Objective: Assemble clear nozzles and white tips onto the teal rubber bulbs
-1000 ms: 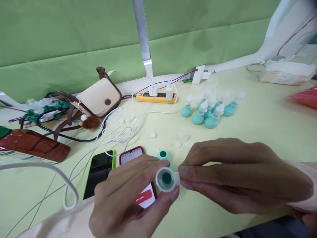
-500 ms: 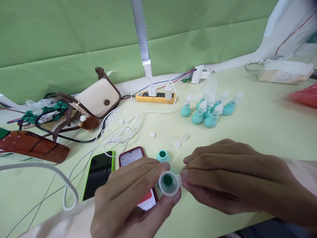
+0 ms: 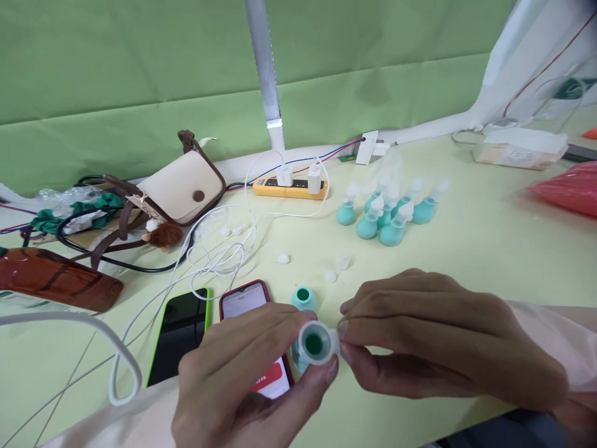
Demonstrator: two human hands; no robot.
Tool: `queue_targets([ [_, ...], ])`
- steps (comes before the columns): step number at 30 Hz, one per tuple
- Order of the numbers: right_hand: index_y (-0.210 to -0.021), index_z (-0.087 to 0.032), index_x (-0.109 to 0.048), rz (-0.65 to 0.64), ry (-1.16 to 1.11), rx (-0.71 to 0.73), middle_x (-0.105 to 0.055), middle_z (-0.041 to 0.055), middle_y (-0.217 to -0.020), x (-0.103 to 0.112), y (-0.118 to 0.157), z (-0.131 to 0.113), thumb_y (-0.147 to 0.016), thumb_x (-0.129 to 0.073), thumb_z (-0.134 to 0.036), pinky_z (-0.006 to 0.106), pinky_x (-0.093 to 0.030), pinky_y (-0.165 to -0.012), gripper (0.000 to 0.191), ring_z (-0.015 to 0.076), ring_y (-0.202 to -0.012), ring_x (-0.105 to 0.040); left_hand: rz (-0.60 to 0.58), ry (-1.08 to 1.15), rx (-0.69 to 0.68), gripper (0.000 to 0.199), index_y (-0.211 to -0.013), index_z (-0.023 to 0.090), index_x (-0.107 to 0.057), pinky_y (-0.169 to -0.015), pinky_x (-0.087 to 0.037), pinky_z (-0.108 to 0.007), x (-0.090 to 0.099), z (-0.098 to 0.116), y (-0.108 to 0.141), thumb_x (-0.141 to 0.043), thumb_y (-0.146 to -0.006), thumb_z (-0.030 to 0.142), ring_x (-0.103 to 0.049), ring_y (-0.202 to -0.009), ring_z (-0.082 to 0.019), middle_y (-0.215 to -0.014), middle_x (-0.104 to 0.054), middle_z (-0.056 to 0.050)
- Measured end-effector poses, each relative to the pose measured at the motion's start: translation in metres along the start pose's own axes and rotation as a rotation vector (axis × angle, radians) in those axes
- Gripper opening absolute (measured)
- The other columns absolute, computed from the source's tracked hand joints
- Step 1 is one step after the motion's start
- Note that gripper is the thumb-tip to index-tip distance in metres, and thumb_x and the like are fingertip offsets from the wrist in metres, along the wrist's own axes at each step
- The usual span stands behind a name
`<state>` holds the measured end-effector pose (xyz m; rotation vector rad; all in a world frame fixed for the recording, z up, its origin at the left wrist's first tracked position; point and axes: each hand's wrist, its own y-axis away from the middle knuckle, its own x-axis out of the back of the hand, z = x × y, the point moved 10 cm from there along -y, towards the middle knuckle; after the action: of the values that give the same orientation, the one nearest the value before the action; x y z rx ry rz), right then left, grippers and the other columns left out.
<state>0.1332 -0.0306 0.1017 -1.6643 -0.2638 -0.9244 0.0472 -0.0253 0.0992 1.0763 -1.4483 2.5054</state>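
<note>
Between the thumb and fingers of my left hand [image 3: 247,373] is a translucent plastic collar [image 3: 321,356], its open mouth facing me and a dark green hole inside. Teal rubber shows just below and behind it, partly covered by my fingers. My right hand [image 3: 433,339] has its fingertips pinched at the small tab [image 3: 336,342] on the collar's right side. Just beyond, an uncapped teal squeeze bulb [image 3: 305,302] stands with its round opening up. Small translucent plastic pieces [image 3: 330,276] and a white pointed tip [image 3: 283,258] lie farther back.
Several teal bulbs with translucent tips [image 3: 392,233] stand back right. Left are a black-screened phone [image 3: 180,330], a lit phone [image 3: 245,300], tangled white cable [image 3: 224,264], a handbag [image 3: 181,190] and a reddish bottle [image 3: 60,280]. A yellow power strip [image 3: 293,188] lies behind; a red bag [image 3: 569,190], right.
The view has shifted slightly, so most things sit a little lower and farther left. Both hands keep nearly the same hold on the translucent collar and its tab.
</note>
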Motion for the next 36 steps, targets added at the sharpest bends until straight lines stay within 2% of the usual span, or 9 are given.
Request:
queue_targets([
  [4,-0.063,-0.018,-0.059,0.031,0.08,0.027,-0.067,-0.0029,-0.056,0.007,-0.004,-0.005,-0.08,-0.056,-0.01,0.015,-0.052,-0.05,0.02,0.0054,-0.05,-0.063,-0.017,-0.094,-0.032,0.007,-0.071,0.021,-0.063,-0.038,-0.056,-0.017,0.001,0.005,-0.007,-0.062,-0.067,0.015,-0.064,-0.043,-0.014,-0.056,-0.07,0.001],
  [8,-0.061,-0.017,-0.06,0.017,0.102,0.02,-0.069,-0.0009,-0.059,0.007,-0.006,-0.005,-0.083,-0.053,-0.009,0.015,-0.053,-0.052,0.024,0.0059,-0.051,-0.063,0.012,-0.044,0.018,0.009,-0.071,0.02,-0.064,-0.042,-0.057,-0.017,0.0,-0.001,0.0,-0.061,-0.066,0.014,-0.065,-0.045,-0.015,-0.056,-0.07,0.001],
  [13,-0.064,-0.015,-0.061,0.018,0.09,0.01,-0.068,-0.0005,-0.058,0.002,-0.003,-0.003,-0.079,-0.057,-0.008,0.015,-0.054,-0.054,0.017,0.0067,-0.053,-0.064,0.151,0.018,0.164,0.014,-0.08,0.022,-0.066,-0.046,-0.059,-0.02,0.008,-0.018,0.014,-0.062,-0.068,0.016,-0.063,-0.045,-0.012,-0.062,-0.071,0.001],
  [18,-0.068,-0.016,-0.062,0.043,0.089,-0.053,-0.068,-0.0006,-0.061,0.003,0.004,0.001,-0.075,-0.061,-0.01,0.016,-0.054,-0.058,0.009,0.0079,-0.059,-0.065,0.121,-0.055,0.139,0.01,-0.072,0.021,-0.067,-0.041,-0.056,-0.017,0.008,-0.015,0.007,-0.063,-0.064,0.015,-0.063,-0.042,-0.013,-0.059,-0.071,-0.001],
  [21,-0.068,-0.017,-0.061,0.031,0.092,-0.051,-0.067,-0.0009,-0.06,0.003,0.006,0.0,-0.076,-0.061,-0.011,0.016,-0.054,-0.06,0.009,0.0082,-0.06,-0.065,0.159,-0.018,0.156,0.013,-0.075,0.024,-0.066,-0.041,-0.054,-0.017,0.01,-0.019,0.007,-0.067,-0.064,0.018,-0.064,-0.044,-0.012,-0.061,-0.072,0.003],
  [25,-0.068,-0.017,-0.061,0.035,0.111,-0.037,-0.066,-0.0007,-0.06,0.004,0.005,0.001,-0.077,-0.06,-0.01,0.016,-0.054,-0.058,0.012,0.0085,-0.059,-0.065,0.144,0.029,0.187,0.021,-0.08,0.025,-0.066,-0.041,-0.052,-0.016,0.008,-0.025,0.011,-0.072,-0.061,0.017,-0.063,-0.044,-0.01,-0.062,-0.072,0.006],
  [31,-0.073,-0.015,-0.062,0.012,0.079,-0.039,-0.069,0.001,-0.066,0.012,0.003,0.003,-0.079,-0.058,-0.011,0.017,-0.053,-0.058,0.009,0.0081,-0.058,-0.064,0.175,0.226,0.375,0.031,-0.087,0.029,-0.067,-0.047,-0.057,-0.026,0.006,-0.052,0.025,-0.071,-0.062,0.011,-0.066,-0.053,-0.015,-0.07,-0.072,0.006],
  [33,-0.071,-0.015,-0.062,0.003,0.011,-0.072,-0.067,-0.0004,-0.061,0.011,0.0,0.01,-0.077,-0.058,-0.011,0.016,-0.051,-0.054,0.009,0.007,-0.053,-0.061,0.176,0.276,0.378,0.034,-0.089,0.028,-0.068,-0.053,-0.06,-0.031,0.005,-0.056,0.026,-0.071,-0.061,0.008,-0.067,-0.057,-0.018,-0.074,-0.072,0.004],
  [36,-0.062,-0.017,-0.06,-0.045,-0.187,-0.282,-0.062,-0.0042,-0.052,-0.003,-0.002,0.046,-0.072,-0.056,-0.009,0.015,-0.047,-0.048,0.014,0.0055,-0.046,-0.055,0.179,0.274,0.404,0.029,-0.086,0.025,-0.069,-0.059,-0.061,-0.033,0.011,-0.061,0.023,-0.071,-0.063,0.009,-0.067,-0.06,-0.018,-0.077,-0.072,0.003],
])
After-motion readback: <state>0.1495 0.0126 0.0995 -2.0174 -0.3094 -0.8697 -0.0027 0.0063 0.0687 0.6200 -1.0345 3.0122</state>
